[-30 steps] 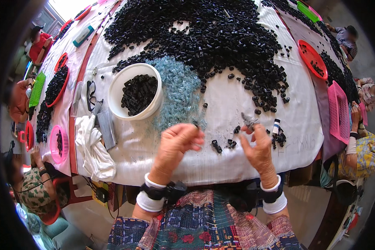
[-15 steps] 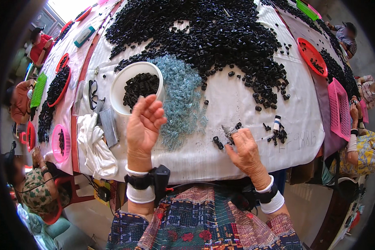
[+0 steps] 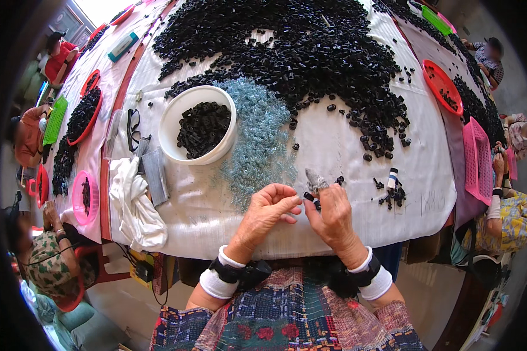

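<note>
Both hands meet near the table's near edge, just below the patch of pale blue translucent small parts point(image 3: 257, 140). Left hand point(image 3: 267, 212) comes up from the lower edge, wrist in a white band with a black strap, palm turned inward, fingers curled narrow with thumb and forefinger tips pinched toward the small black plastic piece point(image 3: 308, 197). Right hand point(image 3: 332, 216) mirrors it — back of hand up, fingers bent. It holds that black piece at its fingertips and a grey pointed metal bit point(image 3: 314, 179) sticks up from its grip. The two hands' fingertips are touching or nearly so around the piece; cannot tell exactly which fingers carry it.

The white round plastic bucket point(image 3: 198, 124), part full of black pieces, sits up-left of the blue patch, touching its edge. The big heap of loose black plastic pieces point(image 3: 287, 52) spreads above the patch across the white cloth-covered table point(image 3: 345, 146). A small cluster of black pieces with a white-banded one point(image 3: 392, 190) lies right of the patch, just beside the right hand. Crumpled white cloth point(image 3: 132, 205) — left of the patch, below the bucket.
</note>
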Demonstrator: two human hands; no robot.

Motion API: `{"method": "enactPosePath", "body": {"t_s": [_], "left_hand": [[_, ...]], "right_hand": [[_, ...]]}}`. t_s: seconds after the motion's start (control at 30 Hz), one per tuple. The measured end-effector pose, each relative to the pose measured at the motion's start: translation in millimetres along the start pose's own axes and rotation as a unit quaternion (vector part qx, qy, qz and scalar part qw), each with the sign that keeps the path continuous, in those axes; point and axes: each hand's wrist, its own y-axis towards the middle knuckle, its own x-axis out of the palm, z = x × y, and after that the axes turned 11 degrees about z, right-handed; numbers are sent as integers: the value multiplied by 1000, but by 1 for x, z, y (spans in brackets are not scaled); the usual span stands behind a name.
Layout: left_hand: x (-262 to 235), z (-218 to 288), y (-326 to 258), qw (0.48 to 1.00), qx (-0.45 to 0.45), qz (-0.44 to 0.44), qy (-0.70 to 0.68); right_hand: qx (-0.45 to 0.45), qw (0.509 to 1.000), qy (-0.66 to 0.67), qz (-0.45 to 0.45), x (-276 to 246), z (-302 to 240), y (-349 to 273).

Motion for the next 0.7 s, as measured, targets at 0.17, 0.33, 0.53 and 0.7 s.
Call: {"method": "enactPosePath", "body": {"t_s": [0.17,0.33,0.53,0.7], "left_hand": [[-4,-3,1,998,28,-52,5],[-14,11,-1,993,53,41,-97],[-25,14,0,980,99,73,-159],[-28,9,2,981,80,74,-159]], "right_hand": [[-9,994,106,15,-7,-21,7],[58,991,113,37,-2,-1,10],[21,997,76,-24,19,-4,14],[-41,998,26,-48,28,-6,25]]}}
